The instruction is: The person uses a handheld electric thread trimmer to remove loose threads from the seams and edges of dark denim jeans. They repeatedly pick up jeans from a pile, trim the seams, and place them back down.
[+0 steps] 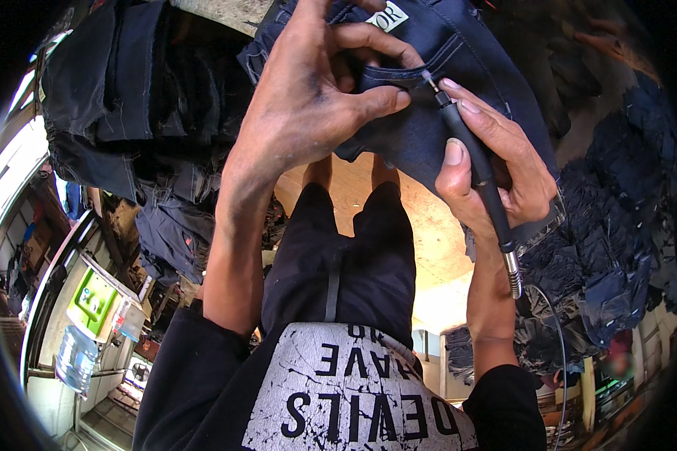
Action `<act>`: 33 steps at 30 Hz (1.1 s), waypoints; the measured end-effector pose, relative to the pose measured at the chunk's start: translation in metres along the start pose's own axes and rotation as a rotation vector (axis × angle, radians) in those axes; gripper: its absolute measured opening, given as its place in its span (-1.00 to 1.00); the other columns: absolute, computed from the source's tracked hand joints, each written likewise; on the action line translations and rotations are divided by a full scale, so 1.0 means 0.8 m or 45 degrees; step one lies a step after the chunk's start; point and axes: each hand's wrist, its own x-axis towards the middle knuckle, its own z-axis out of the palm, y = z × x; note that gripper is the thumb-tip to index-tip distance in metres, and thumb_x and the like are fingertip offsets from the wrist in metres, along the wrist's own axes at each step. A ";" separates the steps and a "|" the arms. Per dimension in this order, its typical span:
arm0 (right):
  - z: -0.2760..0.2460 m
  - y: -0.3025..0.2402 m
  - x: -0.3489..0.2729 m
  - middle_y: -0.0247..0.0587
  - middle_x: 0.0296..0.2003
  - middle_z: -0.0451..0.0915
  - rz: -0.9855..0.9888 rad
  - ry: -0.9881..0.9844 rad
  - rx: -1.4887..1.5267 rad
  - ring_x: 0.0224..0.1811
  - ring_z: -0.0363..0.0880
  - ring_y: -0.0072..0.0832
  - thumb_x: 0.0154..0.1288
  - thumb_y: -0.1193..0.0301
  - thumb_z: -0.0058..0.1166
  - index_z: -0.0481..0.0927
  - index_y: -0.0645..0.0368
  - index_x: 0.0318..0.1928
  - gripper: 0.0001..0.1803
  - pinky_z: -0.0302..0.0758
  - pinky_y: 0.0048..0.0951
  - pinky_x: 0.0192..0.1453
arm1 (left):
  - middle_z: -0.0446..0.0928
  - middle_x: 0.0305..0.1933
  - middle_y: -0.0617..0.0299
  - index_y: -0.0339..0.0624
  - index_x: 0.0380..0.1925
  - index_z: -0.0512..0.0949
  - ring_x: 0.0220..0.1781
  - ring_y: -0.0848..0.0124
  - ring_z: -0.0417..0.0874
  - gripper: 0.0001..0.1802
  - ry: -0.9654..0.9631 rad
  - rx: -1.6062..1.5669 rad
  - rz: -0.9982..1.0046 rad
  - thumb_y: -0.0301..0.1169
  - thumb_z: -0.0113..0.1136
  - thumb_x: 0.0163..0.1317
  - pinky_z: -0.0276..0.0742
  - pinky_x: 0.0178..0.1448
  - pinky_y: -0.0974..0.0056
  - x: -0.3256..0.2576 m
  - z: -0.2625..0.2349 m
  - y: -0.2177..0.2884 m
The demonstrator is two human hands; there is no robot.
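Observation:
Dark navy denim trousers (489, 71) are spread in front of me, with light stitching and a curved pocket edge. My left hand (316, 98) grips the denim by that edge, index finger and thumb curled on either side of it. Some of its fingers are partly hidden by the cloth. In my right hand (496, 158) is a black pen-shaped rotary tool (466, 139), held like a pencil. Its small pale tip meets the pocket edge close to my left fingertips. From the tool's metal rear end a thin cable (557, 323) runs down.
Dark garments (120, 83) hang in a thick stack on the left. More dark clothes (594, 240) are heaped on the right. A green tray (94, 301) and a clear water jug (75, 357) stand at lower left. Below the denim lies a tan floor (353, 188).

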 end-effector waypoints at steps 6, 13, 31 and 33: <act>-0.002 -0.001 0.000 0.16 -0.10 0.85 0.024 0.012 0.011 0.00 0.90 -0.07 0.07 0.59 0.39 0.80 0.34 -0.02 -0.61 0.81 -0.26 0.12 | 0.72 0.04 -0.05 -0.16 0.29 0.19 0.13 0.42 0.72 -0.18 -0.024 -0.019 0.005 -0.86 0.44 0.17 0.66 0.24 0.31 0.002 -0.003 -0.005; -0.001 0.005 -0.002 0.15 -0.10 0.85 0.042 0.050 0.014 -0.01 0.90 -0.09 0.08 0.57 0.39 0.80 0.34 -0.02 -0.62 0.82 -0.26 0.11 | 0.72 0.06 -0.09 -0.16 0.30 0.19 0.17 0.37 0.72 -0.16 -0.058 -0.021 0.005 -0.87 0.44 0.14 0.65 0.23 0.30 0.005 -0.012 -0.011; 0.000 0.001 -0.001 0.12 -0.15 0.86 0.123 0.107 -0.036 -0.08 0.92 -0.12 0.08 0.55 0.38 0.81 0.36 -0.06 -0.65 0.83 -0.29 0.05 | 0.76 -0.03 -0.06 -0.18 0.18 0.33 -0.04 0.30 0.80 -0.37 0.093 -0.121 0.145 -0.71 0.49 0.22 0.68 -0.03 0.31 0.000 0.014 -0.004; 0.003 0.000 0.000 0.13 -0.15 0.86 0.107 0.139 -0.046 -0.09 0.92 -0.12 0.08 0.56 0.37 0.80 0.37 -0.07 -0.66 0.83 -0.30 0.04 | 0.78 -0.02 -0.05 -0.18 0.20 0.36 -0.02 0.28 0.82 -0.36 0.059 -0.021 0.277 -0.68 0.52 0.21 0.72 0.01 0.28 0.003 0.009 -0.019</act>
